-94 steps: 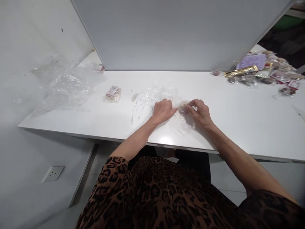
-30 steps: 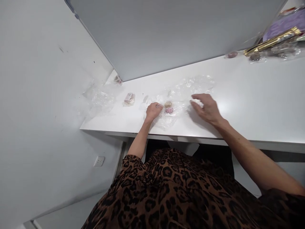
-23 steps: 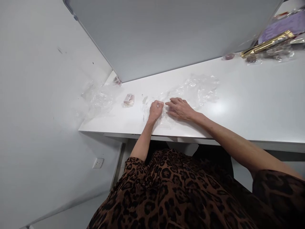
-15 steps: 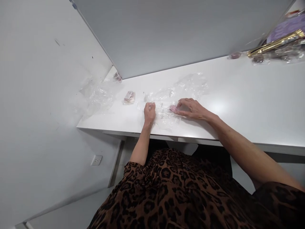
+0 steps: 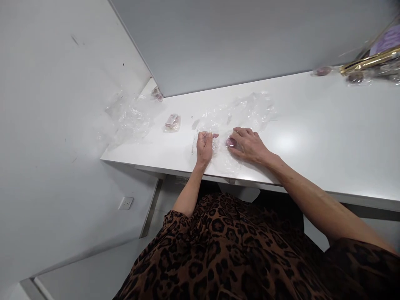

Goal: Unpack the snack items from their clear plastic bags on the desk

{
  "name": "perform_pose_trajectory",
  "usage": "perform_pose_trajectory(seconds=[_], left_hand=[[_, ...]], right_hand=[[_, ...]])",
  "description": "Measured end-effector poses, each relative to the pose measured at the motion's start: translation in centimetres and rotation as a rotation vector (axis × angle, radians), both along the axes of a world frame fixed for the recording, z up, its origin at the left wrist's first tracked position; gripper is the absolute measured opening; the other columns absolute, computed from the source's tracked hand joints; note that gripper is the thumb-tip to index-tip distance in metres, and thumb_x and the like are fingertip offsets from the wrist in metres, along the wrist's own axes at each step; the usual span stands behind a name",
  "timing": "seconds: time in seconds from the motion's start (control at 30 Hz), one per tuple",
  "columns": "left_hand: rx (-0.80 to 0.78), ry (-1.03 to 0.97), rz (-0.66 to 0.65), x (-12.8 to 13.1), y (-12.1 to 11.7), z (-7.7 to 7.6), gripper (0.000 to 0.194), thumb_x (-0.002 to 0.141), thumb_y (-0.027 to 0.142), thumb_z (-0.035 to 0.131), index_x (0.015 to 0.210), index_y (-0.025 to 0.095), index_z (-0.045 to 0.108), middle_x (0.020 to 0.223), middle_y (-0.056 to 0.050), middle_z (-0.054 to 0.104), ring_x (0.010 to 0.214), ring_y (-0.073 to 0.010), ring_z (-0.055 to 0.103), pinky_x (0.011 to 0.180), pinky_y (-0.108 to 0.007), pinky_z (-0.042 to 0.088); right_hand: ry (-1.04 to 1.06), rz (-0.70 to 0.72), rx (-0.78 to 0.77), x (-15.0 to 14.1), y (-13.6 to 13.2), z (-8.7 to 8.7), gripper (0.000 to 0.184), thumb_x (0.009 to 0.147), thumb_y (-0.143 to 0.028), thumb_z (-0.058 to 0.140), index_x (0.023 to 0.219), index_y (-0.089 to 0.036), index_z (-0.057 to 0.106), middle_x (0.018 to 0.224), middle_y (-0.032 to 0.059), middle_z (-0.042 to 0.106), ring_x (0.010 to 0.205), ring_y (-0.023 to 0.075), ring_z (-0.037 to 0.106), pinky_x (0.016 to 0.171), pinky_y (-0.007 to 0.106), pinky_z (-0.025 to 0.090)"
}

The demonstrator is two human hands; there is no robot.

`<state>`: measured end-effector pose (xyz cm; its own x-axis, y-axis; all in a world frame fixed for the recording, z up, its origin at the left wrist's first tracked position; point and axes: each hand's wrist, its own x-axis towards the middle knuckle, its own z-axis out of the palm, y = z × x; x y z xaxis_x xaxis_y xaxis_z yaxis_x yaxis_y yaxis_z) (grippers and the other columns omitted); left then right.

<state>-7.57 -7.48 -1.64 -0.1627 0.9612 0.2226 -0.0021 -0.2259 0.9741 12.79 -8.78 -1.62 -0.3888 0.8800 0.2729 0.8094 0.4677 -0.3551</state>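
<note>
My left hand [image 5: 205,146] is closed at the middle of the white table, its fingers pinched on clear plastic film. A small pink piece [image 5: 215,135] sticks out at its fingertips. Just to the right, my right hand [image 5: 251,148] curls its thumb and fingers around a shiny, rounded pink item [image 5: 230,143], which looks wrapped in clear plastic. Crumpled clear film [image 5: 258,107] lies under and behind both hands. Left of my left hand sits a small pink packet [image 5: 173,122] in clear wrapping. My fingers hide part of both pink things.
More crumpled film [image 5: 131,118] lies at the table's left end, with a wrapped pinkish packet [image 5: 157,94] in the corner. A grey panel [image 5: 237,41] borders the back. At far right are a gold-coloured long package [image 5: 371,60], a purple item [image 5: 387,41] and a wrapped dark-pink piece [image 5: 323,71].
My left hand has moved right, closer to my right hand, and a pink piece now shows at its fingertips. The film stretched between the hands has slackened. My right fingers curl further over the pink item.
</note>
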Motion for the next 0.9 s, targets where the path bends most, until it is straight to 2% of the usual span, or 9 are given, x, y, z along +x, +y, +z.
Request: perform_pose_trajectory(seconds=[0.13, 0.27, 0.37, 0.43, 0.53, 0.63, 0.77, 0.83, 0.9], left_hand=[[0.017, -0.043, 0.034, -0.6, 0.2, -0.4, 0.030, 0.105, 0.051, 0.065, 0.095, 0.024, 0.057, 0.096, -0.004, 0.081, 0.095, -0.0171, 0.074, 0.097, -0.034, 0.055], [0.003, -0.120, 0.068, -0.9, 0.4, -0.6, 0.023, 0.107, 0.041, 0.063, 0.094, 0.023, 0.056, 0.091, -0.002, 0.080, 0.091, -0.0156, 0.073, 0.095, -0.031, 0.052], [0.008, -0.163, 0.108, -1.0, 0.4, -0.6, 0.020, 0.108, 0.039, 0.061, 0.096, 0.023, 0.056, 0.092, -0.001, 0.080, 0.090, -0.0149, 0.072, 0.096, -0.031, 0.050], [0.025, -0.201, 0.152, -1.0, 0.4, -0.6, 0.021, 0.108, 0.039, 0.061, 0.096, 0.023, 0.055, 0.089, -0.001, 0.079, 0.089, -0.0145, 0.072, 0.095, -0.030, 0.050], [0.063, -0.228, 0.203, -1.1, 0.4, -0.5, 0.023, 0.108, 0.042, 0.061, 0.097, 0.024, 0.054, 0.087, 0.000, 0.077, 0.088, -0.0140, 0.071, 0.094, -0.029, 0.050], [0.097, -0.217, 0.204, -0.9, 0.1, -0.2, 0.030, 0.107, 0.049, 0.062, 0.094, 0.024, 0.052, 0.087, 0.000, 0.076, 0.088, -0.0142, 0.072, 0.095, -0.030, 0.051], [0.157, -0.185, 0.127, -0.5, -0.5, 0.1, 0.041, 0.103, 0.062, 0.065, 0.095, 0.025, 0.050, 0.085, -0.001, 0.075, 0.087, -0.0159, 0.072, 0.097, -0.034, 0.054], [0.165, -0.148, 0.076, -0.3, -0.7, 0.1, 0.046, 0.099, 0.068, 0.066, 0.096, 0.025, 0.051, 0.086, -0.002, 0.076, 0.088, -0.0171, 0.072, 0.099, -0.037, 0.054], [0.143, -0.126, -0.009, -0.4, -1.1, 0.0, 0.052, 0.094, 0.074, 0.070, 0.101, 0.025, 0.053, 0.087, -0.003, 0.076, 0.088, -0.0183, 0.073, 0.099, -0.040, 0.055]], right_hand=[[0.178, -0.076, -0.011, 1.9, 0.1, 0.1, 0.039, 0.100, -0.030, 0.048, 0.129, -0.014, 0.067, 0.147, 0.0250, 0.061, 0.129, 0.0410, 0.060, 0.103, 0.061, 0.054], [0.681, -0.255, -0.095, 4.0, 0.5, 0.1, 0.028, 0.095, -0.041, 0.061, 0.114, -0.022, 0.070, 0.126, 0.0136, 0.071, 0.110, 0.0310, 0.068, 0.093, 0.052, 0.061], [0.981, -0.464, -0.257, 5.5, 1.2, 0.1, 0.035, 0.086, -0.043, 0.070, 0.115, -0.024, 0.066, 0.111, 0.0093, 0.072, 0.099, 0.0280, 0.069, 0.085, 0.049, 0.062], [0.897, -0.632, -0.226, 6.5, 1.5, 0.1, 0.049, 0.083, -0.043, 0.074, 0.126, -0.022, 0.062, 0.121, 0.0141, 0.070, 0.111, 0.0332, 0.066, 0.095, 0.056, 0.059], [0.579, -0.776, 0.109, 7.6, 1.4, 0.1, 0.073, 0.083, -0.040, 0.075, 0.147, -0.019, 0.049, 0.157, 0.0248, 0.048, 0.145, 0.0448, 0.043, 0.116, 0.071, 0.040], [0.391, -0.601, 0.323, 7.4, 0.9, -0.1, 0.066, 0.096, -0.042, 0.059, 0.154, -0.015, 0.046, 0.162, 0.0292, 0.040, 0.151, 0.0487, 0.033, 0.117, 0.074, 0.034], [0.158, -0.052, 0.242, 4.6, 0.8, -1.0, 0.064, 0.095, -0.042, 0.054, 0.155, -0.020, 0.051, 0.159, 0.0232, 0.053, 0.148, 0.0456, 0.044, 0.117, 0.071, 0.038], [0.056, 0.091, 0.200, 2.9, 1.2, -1.4, 0.060, 0.091, -0.036, 0.058, 0.150, -0.025, 0.058, 0.155, 0.0182, 0.059, 0.146, 0.0452, 0.048, 0.112, 0.070, 0.044], [0.021, 0.149, 0.205, 1.5, 1.7, -1.4, 0.046, 0.088, -0.026, 0.056, 0.132, -0.025, 0.070, 0.141, 0.0166, 0.069, 0.138, 0.0436, 0.056, 0.103, 0.066, 0.051]])
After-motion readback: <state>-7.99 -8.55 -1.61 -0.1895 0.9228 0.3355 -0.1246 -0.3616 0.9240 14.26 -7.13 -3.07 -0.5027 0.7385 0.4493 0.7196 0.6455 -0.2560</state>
